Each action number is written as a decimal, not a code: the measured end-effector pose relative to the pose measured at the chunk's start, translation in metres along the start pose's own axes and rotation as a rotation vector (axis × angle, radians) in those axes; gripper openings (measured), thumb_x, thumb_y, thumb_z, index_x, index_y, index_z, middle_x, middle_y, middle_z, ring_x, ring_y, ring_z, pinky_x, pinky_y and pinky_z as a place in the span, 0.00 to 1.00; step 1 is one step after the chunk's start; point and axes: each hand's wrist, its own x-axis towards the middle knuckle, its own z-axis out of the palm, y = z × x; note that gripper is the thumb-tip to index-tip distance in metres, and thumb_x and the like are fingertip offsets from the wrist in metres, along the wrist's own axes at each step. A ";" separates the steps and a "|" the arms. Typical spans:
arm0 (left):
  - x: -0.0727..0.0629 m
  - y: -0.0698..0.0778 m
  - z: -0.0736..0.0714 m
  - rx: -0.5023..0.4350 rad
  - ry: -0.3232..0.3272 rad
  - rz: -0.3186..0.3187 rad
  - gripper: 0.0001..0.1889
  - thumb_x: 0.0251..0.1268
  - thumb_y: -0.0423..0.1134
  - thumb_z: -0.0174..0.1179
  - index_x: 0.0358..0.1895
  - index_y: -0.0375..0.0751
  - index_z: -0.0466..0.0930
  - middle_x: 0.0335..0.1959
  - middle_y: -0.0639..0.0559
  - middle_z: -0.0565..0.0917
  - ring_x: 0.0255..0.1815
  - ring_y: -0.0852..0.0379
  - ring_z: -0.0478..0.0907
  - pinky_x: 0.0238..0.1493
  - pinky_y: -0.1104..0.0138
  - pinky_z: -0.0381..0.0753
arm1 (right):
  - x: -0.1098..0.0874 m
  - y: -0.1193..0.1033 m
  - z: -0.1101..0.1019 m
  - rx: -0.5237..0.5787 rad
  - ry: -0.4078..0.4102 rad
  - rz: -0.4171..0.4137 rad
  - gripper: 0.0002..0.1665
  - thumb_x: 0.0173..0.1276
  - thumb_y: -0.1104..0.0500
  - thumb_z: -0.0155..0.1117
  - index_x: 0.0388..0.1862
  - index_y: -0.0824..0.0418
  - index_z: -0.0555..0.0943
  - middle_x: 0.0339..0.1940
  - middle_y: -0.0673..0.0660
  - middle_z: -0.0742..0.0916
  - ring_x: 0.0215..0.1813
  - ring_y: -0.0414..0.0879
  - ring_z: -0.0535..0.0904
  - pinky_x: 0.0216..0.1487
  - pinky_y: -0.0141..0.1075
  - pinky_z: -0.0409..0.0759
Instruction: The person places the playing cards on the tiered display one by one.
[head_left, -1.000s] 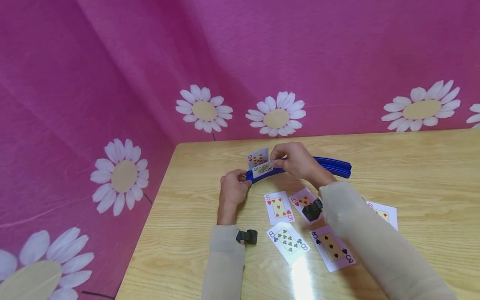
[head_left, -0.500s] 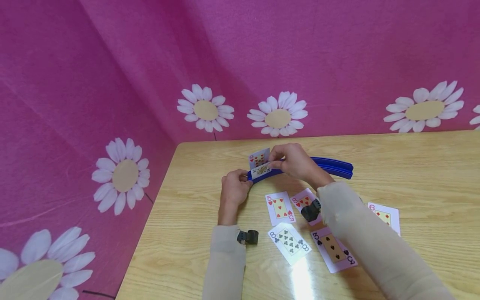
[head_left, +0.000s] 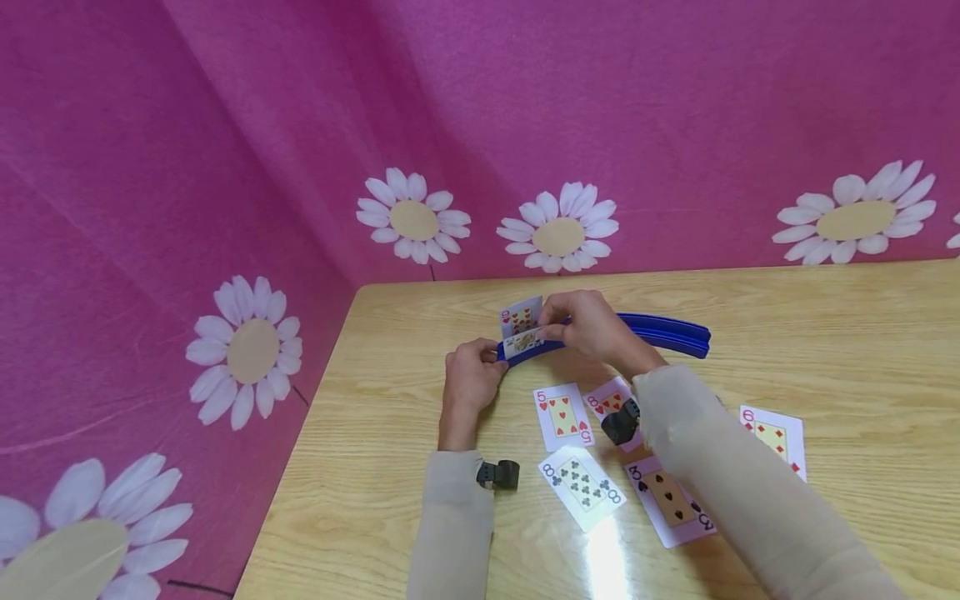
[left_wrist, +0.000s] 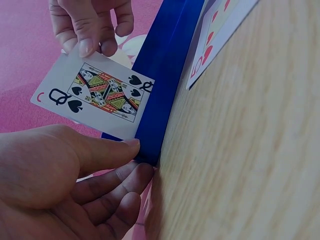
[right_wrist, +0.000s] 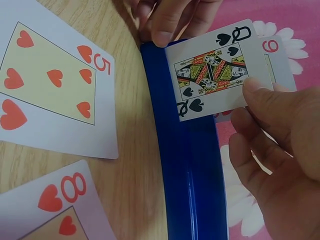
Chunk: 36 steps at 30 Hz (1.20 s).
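Note:
A curved blue playing-card holder (head_left: 667, 335) lies on the wooden table. My left hand (head_left: 471, 375) grips its left end, thumb in front and fingers curled behind. In the holder's front slot, close to that thumb, the queen of spades (right_wrist: 212, 70) leans back with its lower edge against the blue. My right hand (head_left: 588, 323) pinches the queen's upper right corner between thumb and fingers. Behind it a red nine (head_left: 517, 317) stands in the rear of the holder, partly covered by the queen and the right hand.
Face up in front of the holder lie the five of hearts (head_left: 562, 417), eight of hearts (head_left: 607, 398), eight of clubs (head_left: 581, 487), a spade card (head_left: 670, 500) and the six of diamonds (head_left: 776, 437). The right forearm covers parts of some. A pink flowered cloth (head_left: 660, 125) hangs behind the table.
The head view has shifted slightly, so everything sits a little further right. Both hands keep their holds, and the queen stays at about the same spot in the holder.

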 end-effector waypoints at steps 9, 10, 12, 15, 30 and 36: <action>-0.001 0.002 -0.001 -0.014 -0.012 -0.013 0.11 0.62 0.29 0.68 0.48 0.35 0.86 0.35 0.47 0.86 0.36 0.56 0.81 0.43 0.60 0.80 | 0.001 0.005 0.003 0.009 0.019 0.011 0.07 0.60 0.67 0.75 0.28 0.61 0.83 0.27 0.51 0.88 0.32 0.45 0.79 0.38 0.40 0.76; -0.001 0.002 -0.001 -0.014 -0.011 -0.010 0.11 0.62 0.28 0.68 0.48 0.35 0.86 0.35 0.48 0.86 0.36 0.56 0.81 0.43 0.60 0.80 | 0.001 0.005 0.003 0.011 0.020 0.010 0.07 0.60 0.67 0.75 0.28 0.62 0.83 0.28 0.51 0.88 0.33 0.45 0.80 0.38 0.41 0.76; -0.001 0.001 -0.001 -0.015 -0.010 -0.010 0.11 0.62 0.29 0.68 0.48 0.35 0.86 0.35 0.48 0.86 0.36 0.56 0.81 0.43 0.60 0.80 | 0.001 0.006 0.003 0.013 0.015 0.015 0.06 0.61 0.67 0.75 0.30 0.62 0.84 0.28 0.51 0.88 0.34 0.45 0.81 0.39 0.41 0.77; -0.001 0.001 -0.001 -0.011 -0.003 -0.005 0.11 0.62 0.29 0.69 0.48 0.35 0.86 0.35 0.47 0.86 0.36 0.56 0.81 0.43 0.60 0.80 | 0.001 0.005 0.001 0.012 0.008 0.030 0.05 0.62 0.66 0.74 0.33 0.62 0.84 0.31 0.52 0.88 0.36 0.47 0.82 0.41 0.43 0.78; -0.003 0.003 0.000 -0.008 -0.007 -0.018 0.12 0.63 0.30 0.68 0.50 0.35 0.86 0.36 0.47 0.86 0.38 0.54 0.81 0.44 0.59 0.79 | -0.009 0.006 -0.011 -0.019 -0.012 0.078 0.08 0.64 0.64 0.73 0.40 0.65 0.84 0.35 0.54 0.87 0.39 0.48 0.82 0.47 0.46 0.79; -0.003 0.002 0.000 -0.001 0.000 -0.009 0.13 0.62 0.29 0.68 0.49 0.35 0.86 0.36 0.46 0.86 0.39 0.53 0.81 0.45 0.59 0.80 | -0.018 0.005 -0.018 -0.040 -0.034 0.118 0.08 0.65 0.62 0.72 0.41 0.64 0.84 0.36 0.53 0.87 0.40 0.49 0.81 0.48 0.46 0.78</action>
